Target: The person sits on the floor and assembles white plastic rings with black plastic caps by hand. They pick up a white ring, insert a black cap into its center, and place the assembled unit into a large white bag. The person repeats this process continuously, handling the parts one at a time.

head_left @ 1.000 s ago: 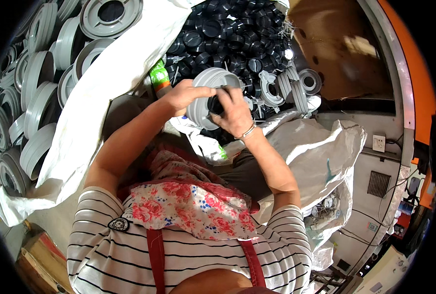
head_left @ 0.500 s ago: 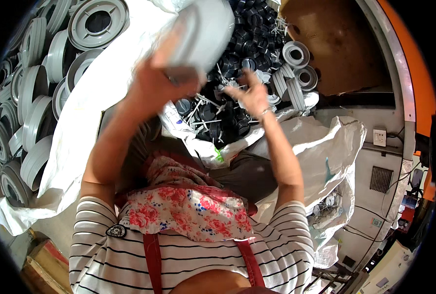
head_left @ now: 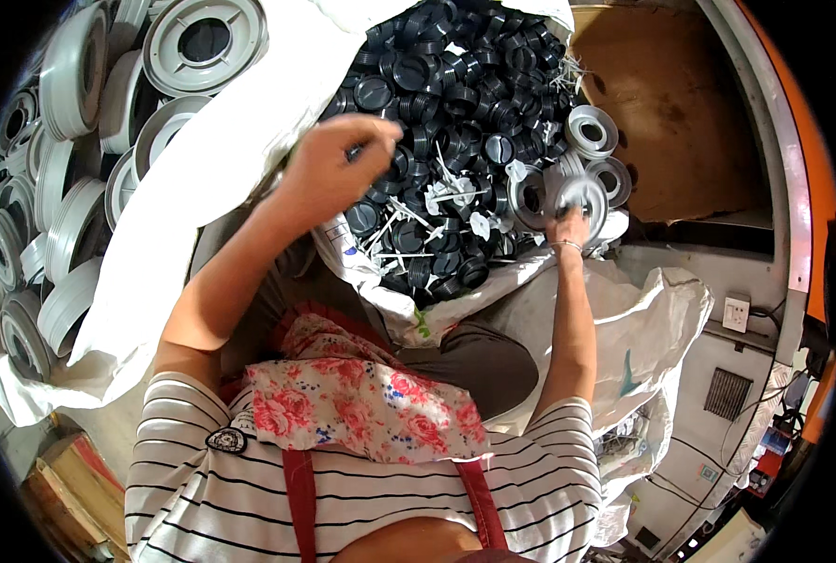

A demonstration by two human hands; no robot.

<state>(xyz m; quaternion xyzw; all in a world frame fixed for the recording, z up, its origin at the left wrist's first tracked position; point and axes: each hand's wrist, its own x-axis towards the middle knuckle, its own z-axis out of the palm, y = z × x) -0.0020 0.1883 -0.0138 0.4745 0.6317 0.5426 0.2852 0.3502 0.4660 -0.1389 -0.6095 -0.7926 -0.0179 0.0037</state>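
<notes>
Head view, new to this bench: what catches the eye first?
A heap of small black round plastic caps fills an open white sack at top centre. Stacked grey plastic ring discs crowd another sack at left. The left hand hovers over the caps; the right hand touches a grey ring disc at the heap's right edge.

The left hand (head_left: pixel 329 169), in the upper middle of the frame, is blurred, and whatever its fingers pinch is too small to tell. The right hand (head_left: pixel 568 225) is partly hidden behind the grey ring (head_left: pixel 582 195) it reaches for. Grey discs (head_left: pixel 61 225) at the left fade into the dark rim. The black caps (head_left: pixel 446 84) run out past the top edge.
</notes>
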